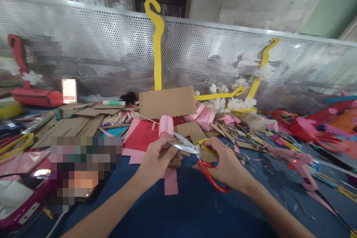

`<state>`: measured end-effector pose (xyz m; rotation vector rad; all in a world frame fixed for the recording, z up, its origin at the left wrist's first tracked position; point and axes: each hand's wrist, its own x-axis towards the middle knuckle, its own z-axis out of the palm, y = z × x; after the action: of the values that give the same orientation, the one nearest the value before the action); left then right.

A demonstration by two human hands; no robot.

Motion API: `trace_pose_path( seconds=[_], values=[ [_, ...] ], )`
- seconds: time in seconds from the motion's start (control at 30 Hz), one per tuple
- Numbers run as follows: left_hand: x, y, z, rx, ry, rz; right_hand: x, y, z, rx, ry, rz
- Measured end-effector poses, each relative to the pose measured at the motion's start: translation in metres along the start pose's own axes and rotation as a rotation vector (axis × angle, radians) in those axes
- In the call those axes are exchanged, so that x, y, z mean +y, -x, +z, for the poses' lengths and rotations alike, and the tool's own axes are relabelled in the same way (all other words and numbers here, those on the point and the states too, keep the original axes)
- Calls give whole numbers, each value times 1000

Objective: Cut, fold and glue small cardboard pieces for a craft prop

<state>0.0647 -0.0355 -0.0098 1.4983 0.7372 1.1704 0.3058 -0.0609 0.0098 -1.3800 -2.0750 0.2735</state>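
My right hand (230, 163) is closed round the handles of a pair of scissors (192, 148), one yellow and one red. The parted metal blades point left, reaching the fingertips of my left hand (153, 161). My left fingers are pinched on a folded pink paper piece (166, 124), which stands up above them; its lower end is hidden by the hand. A pink strip (171, 184) shows below my left hand. Behind lie red paper (142, 135) with pink paper under it and a brown cardboard box (167, 102).
A pink glue gun (299, 163) lies at right, its light red. Yellow hook-topped shapes, one (157, 59) upright, stand by a perforated metal panel (184, 44). Cardboard strips (69, 130) and a glue stick (113, 102) lie left. Paper scraps litter the blue tabletop (192, 215).
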Motion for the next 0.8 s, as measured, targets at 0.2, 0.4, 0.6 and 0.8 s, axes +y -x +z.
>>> trace_pose_path(
  seconds=[0.2,0.4,0.6,0.8],
  values=[
    [-1,0,1,-18,1,-11,2,0,0,12,-8,-17],
    [0,0,2,3,-15,-17,0,2,1,0,-18,21],
    [2,1,5,6,15,-1,-1,3,1,-29,-27,34],
    [0,0,4,19,29,22,-5,5,-1,-54,-11,60]
  ],
)
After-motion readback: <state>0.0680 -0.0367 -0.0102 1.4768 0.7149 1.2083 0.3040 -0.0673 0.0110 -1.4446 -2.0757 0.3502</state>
